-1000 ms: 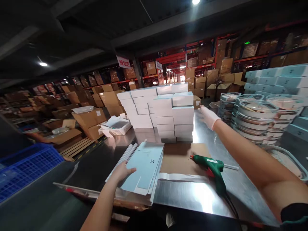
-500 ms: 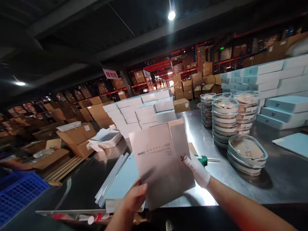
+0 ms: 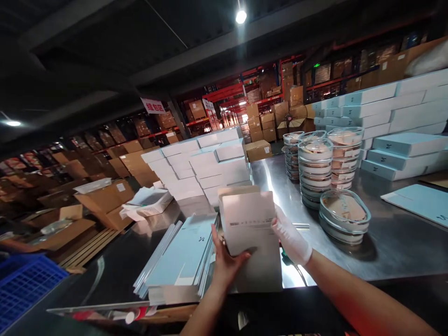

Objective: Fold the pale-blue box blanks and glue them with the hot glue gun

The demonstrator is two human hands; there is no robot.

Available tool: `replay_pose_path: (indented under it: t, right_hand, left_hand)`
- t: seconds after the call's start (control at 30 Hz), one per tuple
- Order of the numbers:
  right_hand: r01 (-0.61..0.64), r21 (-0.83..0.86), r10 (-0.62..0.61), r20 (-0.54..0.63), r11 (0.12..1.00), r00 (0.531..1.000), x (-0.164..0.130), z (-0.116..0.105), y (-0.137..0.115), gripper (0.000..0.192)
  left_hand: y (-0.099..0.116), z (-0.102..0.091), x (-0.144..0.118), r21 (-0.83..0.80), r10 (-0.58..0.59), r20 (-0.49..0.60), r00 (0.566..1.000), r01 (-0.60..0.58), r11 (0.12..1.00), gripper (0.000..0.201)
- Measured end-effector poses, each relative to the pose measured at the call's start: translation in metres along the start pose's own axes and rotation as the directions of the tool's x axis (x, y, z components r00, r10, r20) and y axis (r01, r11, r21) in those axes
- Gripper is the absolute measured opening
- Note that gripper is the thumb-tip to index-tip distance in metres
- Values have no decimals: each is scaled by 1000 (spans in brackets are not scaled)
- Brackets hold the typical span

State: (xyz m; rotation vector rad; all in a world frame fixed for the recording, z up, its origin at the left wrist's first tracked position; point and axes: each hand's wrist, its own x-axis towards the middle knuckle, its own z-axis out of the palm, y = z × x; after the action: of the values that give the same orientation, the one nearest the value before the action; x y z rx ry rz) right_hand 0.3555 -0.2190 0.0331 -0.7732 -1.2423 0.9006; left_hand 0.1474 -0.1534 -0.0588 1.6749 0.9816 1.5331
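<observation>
A pale carton [image 3: 252, 233] with a barcode and small print is held upright in front of me, partly folded, with a second panel showing behind its top edge. My left hand [image 3: 226, 266], bare, grips its left side, thumb across the front face and fingers along the edge. On the right edge, my right hand [image 3: 292, 238] in a white glove pinches the carton. Left of it lies a stack of flat light-blue cartons [image 3: 187, 245]. A green-handled tool [image 3: 287, 259] is mostly hidden behind the carton and my right hand.
Lidded clear oval containers [image 3: 345, 214] stand in stacks on the metal table [image 3: 353, 261]. White boxes [image 3: 210, 163] are piled behind, and light-blue boxes [image 3: 402, 158] at right. A white basket [image 3: 150, 203] and a blue crate [image 3: 28, 280] are at left.
The carton has turned and its side panel has folded back, so its front looks narrower. My left hand has moved right and up along it. The view has shifted slightly.
</observation>
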Motion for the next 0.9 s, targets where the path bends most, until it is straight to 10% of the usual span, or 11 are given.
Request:
replay_pose_path:
  t: [0.17,0.27,0.5,0.67,0.8,0.9]
  right_hand:
    - [-4,94,1,32,996,999,6,8,0,98]
    - [-22,121,26,-37,992,999,10,18,1,100]
    - [47,-139,-56,-60,989,997,10,14,20,98]
    - [4,-27,-1,94,1000,996,13,16,10,75]
    - [1,-74,-9,-99,997,995,17,32,5,57]
    - [35,-229,-89,-230,973,969,16,39,6,50]
  left_hand:
    - [13,-17,7,-89,247,-1,969,-246,965,128]
    - [21,-18,19,-92,206,3,978,-205,974,112]
    - [3,-19,24,5,193,-103,976,-193,981,151]
    - [28,-27,24,12,254,18,967,-254,967,80]
    - [40,-26,15,32,263,-84,961,-262,965,57]
    - [27,-25,5,-99,186,-185,965,-207,973,83]
